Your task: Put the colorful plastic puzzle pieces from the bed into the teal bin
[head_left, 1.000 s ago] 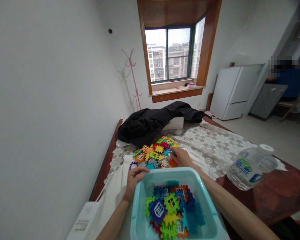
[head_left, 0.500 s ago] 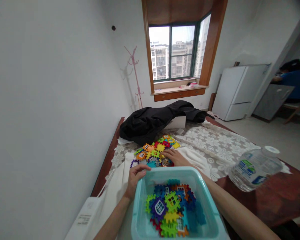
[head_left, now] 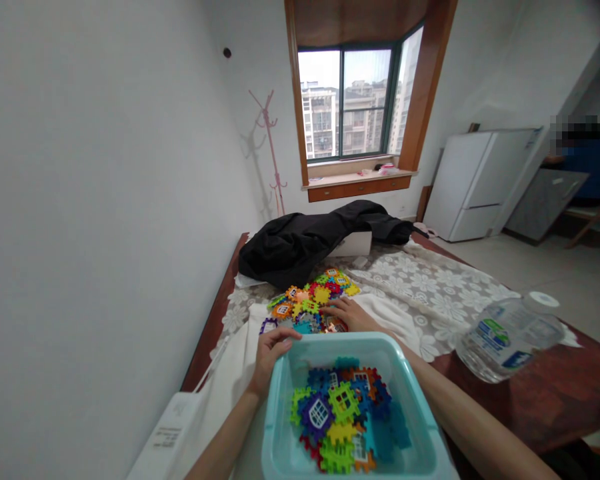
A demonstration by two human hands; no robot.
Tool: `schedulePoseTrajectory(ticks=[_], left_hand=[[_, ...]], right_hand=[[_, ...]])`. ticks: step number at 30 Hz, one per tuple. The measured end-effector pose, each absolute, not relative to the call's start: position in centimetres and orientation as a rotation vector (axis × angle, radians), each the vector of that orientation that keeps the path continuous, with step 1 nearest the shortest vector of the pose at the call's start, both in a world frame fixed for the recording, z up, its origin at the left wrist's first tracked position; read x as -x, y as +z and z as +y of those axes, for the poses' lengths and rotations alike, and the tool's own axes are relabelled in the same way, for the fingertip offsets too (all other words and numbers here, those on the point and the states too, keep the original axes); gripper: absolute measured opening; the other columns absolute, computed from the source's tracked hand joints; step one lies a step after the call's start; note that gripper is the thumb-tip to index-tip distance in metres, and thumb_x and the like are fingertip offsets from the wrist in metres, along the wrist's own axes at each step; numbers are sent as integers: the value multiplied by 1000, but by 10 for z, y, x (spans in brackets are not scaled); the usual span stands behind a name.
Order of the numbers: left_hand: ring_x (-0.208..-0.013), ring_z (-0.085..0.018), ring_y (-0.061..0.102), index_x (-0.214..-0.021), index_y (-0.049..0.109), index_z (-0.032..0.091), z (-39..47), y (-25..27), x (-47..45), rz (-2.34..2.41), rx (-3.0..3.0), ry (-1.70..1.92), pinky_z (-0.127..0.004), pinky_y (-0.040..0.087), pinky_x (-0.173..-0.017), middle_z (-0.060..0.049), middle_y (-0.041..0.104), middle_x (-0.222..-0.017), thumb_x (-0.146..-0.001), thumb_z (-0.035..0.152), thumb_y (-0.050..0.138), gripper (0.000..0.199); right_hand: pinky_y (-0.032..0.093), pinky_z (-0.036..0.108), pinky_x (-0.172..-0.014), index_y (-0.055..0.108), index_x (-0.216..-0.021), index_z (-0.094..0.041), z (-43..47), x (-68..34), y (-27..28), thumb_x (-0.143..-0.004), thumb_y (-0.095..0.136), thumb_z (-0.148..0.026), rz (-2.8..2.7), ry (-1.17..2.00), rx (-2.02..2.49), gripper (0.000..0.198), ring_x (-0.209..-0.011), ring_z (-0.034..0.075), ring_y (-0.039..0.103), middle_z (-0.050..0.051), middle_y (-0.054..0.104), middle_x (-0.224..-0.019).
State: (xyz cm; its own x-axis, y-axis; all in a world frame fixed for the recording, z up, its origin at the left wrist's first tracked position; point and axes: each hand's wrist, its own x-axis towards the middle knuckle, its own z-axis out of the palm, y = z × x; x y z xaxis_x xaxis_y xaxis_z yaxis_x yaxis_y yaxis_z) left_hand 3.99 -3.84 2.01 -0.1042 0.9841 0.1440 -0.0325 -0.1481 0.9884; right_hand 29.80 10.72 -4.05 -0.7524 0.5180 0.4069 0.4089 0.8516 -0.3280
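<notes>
Head view: left hand has its fingers curled over the far-left rim of the tub. Right hand lies flat, fingers loose, on the loose blocks just past the tub, gripping nothing.

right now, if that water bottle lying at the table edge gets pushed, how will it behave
The water bottle lies on its side on bare wood, so it would probably roll, perhaps off the near table edge. It looks partly full, so likely fairly heavy and sloshing. Its clear thin plastic may flex when gripped.
</notes>
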Motion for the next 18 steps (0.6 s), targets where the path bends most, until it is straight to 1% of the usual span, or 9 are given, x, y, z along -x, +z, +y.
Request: schedulePoseTrajectory(ticks=[3, 5, 7, 9, 10, 11, 14, 15, 18], left_hand=[[-75, -20, 60, -79, 82, 19, -38, 20, -40, 1176, -1233, 1409, -28, 44, -70, -4, 75, -79, -70, 34, 74, 19], [-76, -21, 60, -79, 82, 19, -39, 20, -40, 1175, -1231, 1411, -28, 44, -70, -4, 74, -79, -70, 34, 74, 19], [-76, -21, 60, -79, 82, 19, -39, 19, -39, 1177, -1233, 1412, -28, 44, -70, -5, 74, -79, -70, 35, 73, 20], [-76, -21, 60, -80, 82, 19, -39, 17, -39, 1184, -1232, 1410, -28, 44, -70, -5, 74, -80, -70, 35, 73, 21], [-77, -21, 60, -80, 82, 19, -39, 17, -39, 1188, -1234, 1409, -29, 44, -71, -5, 75, -80, -70, 35, 73, 21], [-77, -21, 60, -80, 82, 19, -39, 17, -39, 1192, -1238, 1408, -29, 44, -72, -5, 75, -81, -70, 35, 73, 21], [-79, -22, 61, -79, 82, 19, -39, 18, -39, 1199, -1261, 1412, -29, 45, -74, -5, 75, -81, -70, 35, 72, 21], [-79, -22, 61, -79, 82, 19, -39, 18, -40, 1196, -1262, 1414, -29, 45, -75, -5, 75, -81, -71, 35, 72, 21], [-77, -21, 61, -80, 82, 19, -39, 19, -40, 1181, -1248, 1417, -29, 45, -74, -5, 74, -81, -72, 34, 72, 20]], right_hand=[[48, 47, -103, 65, -130, -17, 107, -298, -39, -103, 54, -46, -2454, 318, 770, 41, -115, 32, 58, 17, 65, -127], [48, 46, -103, 64, -128, -16, 107, -300, -39, -105, 49, -44, -2436, 328, 784, 39, -115, 30, 59, 17, 65, -127], [47, 46, -105, 60, -135, -17, 107, -302, -40, -102, 55, -50, -2460, 327, 757, 47, -121, 32, 58, 18, 61, -137], [46, 49, -107, 54, -145, -22, 108, -302, -42, -95, 65, -57, -2523, 308, 718, 62, -125, 34, 56, 16, 57, -145], [46, 50, -107, 53, -147, -25, 108, -301, -43, -92, 68, -58, -2548, 294, 709, 66, -125, 35, 56, 15, 57, -146], [46, 51, -106, 54, -146, -27, 108, -301, -44, -91, 69, -57, -2559, 282, 709, 65, -123, 34, 57, 15, 58, -145], [49, 48, -103, 65, -129, -25, 109, -298, -46, -97, 64, -47, -2485, 280, 753, 39, -118, 31, 60, 13, 63, -135], [50, 47, -102, 66, -123, -24, 109, -298, -47, -98, 62, -44, -2449, 285, 770, 32, -116, 30, 60, 13, 64, -131], [50, 45, -100, 62, -119, -23, 109, -299, -47, -102, 55, -37, -2382, 285, 820, 23, -112, 29, 61, 12, 66, -123]])
